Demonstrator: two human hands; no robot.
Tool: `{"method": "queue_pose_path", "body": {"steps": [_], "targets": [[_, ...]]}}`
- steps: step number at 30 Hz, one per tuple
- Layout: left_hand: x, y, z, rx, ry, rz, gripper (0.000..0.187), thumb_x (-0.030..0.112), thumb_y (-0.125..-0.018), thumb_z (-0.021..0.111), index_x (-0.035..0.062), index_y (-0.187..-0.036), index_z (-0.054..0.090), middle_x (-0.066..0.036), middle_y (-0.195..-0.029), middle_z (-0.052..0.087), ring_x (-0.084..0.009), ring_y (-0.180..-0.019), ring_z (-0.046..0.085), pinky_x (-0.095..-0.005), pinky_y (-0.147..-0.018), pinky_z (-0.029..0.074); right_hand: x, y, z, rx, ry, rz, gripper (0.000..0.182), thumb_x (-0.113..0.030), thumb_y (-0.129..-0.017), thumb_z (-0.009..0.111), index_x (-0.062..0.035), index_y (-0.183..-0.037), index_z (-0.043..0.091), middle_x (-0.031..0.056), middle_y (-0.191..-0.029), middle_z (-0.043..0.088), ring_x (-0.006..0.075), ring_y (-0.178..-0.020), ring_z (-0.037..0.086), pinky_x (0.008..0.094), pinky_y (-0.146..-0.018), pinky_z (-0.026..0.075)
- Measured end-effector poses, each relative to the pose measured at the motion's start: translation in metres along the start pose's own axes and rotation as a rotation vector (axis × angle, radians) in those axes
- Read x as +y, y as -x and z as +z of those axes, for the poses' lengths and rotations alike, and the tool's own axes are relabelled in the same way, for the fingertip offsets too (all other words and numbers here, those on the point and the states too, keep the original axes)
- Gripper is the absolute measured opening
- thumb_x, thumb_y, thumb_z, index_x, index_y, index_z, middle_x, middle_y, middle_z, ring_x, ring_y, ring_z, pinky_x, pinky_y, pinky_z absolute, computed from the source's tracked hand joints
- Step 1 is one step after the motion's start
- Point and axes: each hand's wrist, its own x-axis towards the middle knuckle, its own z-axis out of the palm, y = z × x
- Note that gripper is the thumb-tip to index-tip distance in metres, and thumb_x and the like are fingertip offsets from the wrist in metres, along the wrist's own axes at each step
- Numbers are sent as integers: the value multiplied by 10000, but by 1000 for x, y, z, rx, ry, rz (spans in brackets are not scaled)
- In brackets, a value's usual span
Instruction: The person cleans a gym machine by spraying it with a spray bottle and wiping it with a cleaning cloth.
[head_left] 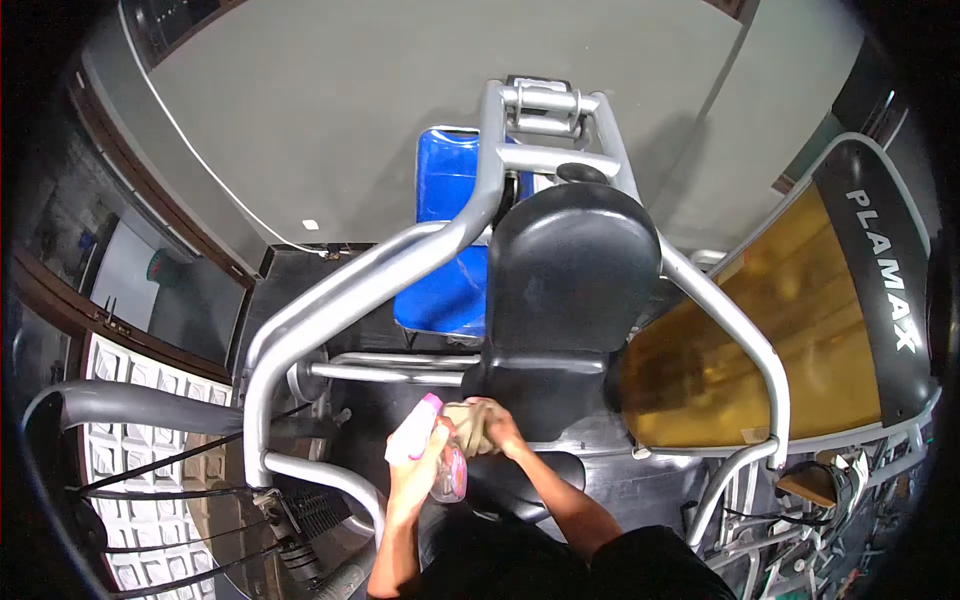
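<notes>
A spray bottle (452, 476) with a white and pink head is in my left hand (415, 470), its fingers wrapped round the neck. Just right of it, my right hand (497, 428) grips a beige cloth (468, 424), which touches or nearly touches the bottle. Both hands are low in the middle of the view, in front of the black padded seat (548, 390). The tall black backrest (574, 270) rises behind the seat.
Silver tube frames (350, 300) curve round the seat on both sides. Behind it stands a blue chair (445, 290) by the grey wall (330, 130). At right leans a yellow and black PLAMAX panel (770, 330). Black cables (170, 490) run at lower left.
</notes>
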Motion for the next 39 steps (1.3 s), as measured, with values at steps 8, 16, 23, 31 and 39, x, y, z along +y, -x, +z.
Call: {"method": "queue_pose_path", "body": {"steps": [8, 16, 23, 31, 39], "targets": [[5, -2, 5, -57, 20, -24, 177, 174, -909, 592, 20, -965, 525, -93, -835, 582, -117, -527, 520, -250, -510, 420, -83, 99, -114, 663, -563, -364, 614, -535, -881, 497, -110, -1321, 445, 84, -1291, 489, 231, -1198, 473, 393, -1033, 375], [-10, -8, 6, -130, 99, -89, 232, 162, -887, 628, 6, -1038, 547, -96, -823, 590, -125, -544, 533, -255, -506, 433, -74, 2, -177, 674, 807, -366, 400, -66, -834, 535, 13, -1226, 524, 214, -1336, 467, 340, -1263, 428, 404, -1058, 331], [-17, -8, 8, -179, 10, -73, 193, 164, -915, 581, 25, -1036, 523, -93, -830, 576, -114, -526, 511, -262, -509, 436, -84, -23, -190, 806, 391, -89, 349, -160, -917, 440, 24, -1188, 562, 199, -1180, 590, 341, -1128, 548, 347, -976, 407], [-6, 0, 14, -278, -124, -51, 198, 149, -929, 545, 12, -1071, 523, -88, -827, 568, -111, -524, 512, -260, -528, 437, -27, 0, -209, 676, 298, -68, 382, -104, -898, 481, -102, -1277, 532, 148, -1286, 545, 299, -1209, 506, 323, -1019, 374], [-8, 31, 13, -309, -104, -75, 239, 113, -891, 625, -7, -1091, 575, -59, -824, 609, -83, -551, 532, -230, -515, 430, 24, 14, -235, 789, 605, 435, 355, -222, -832, 576, -139, -1176, 603, 167, -1172, 605, 331, -1098, 573, 384, -923, 464]]}}
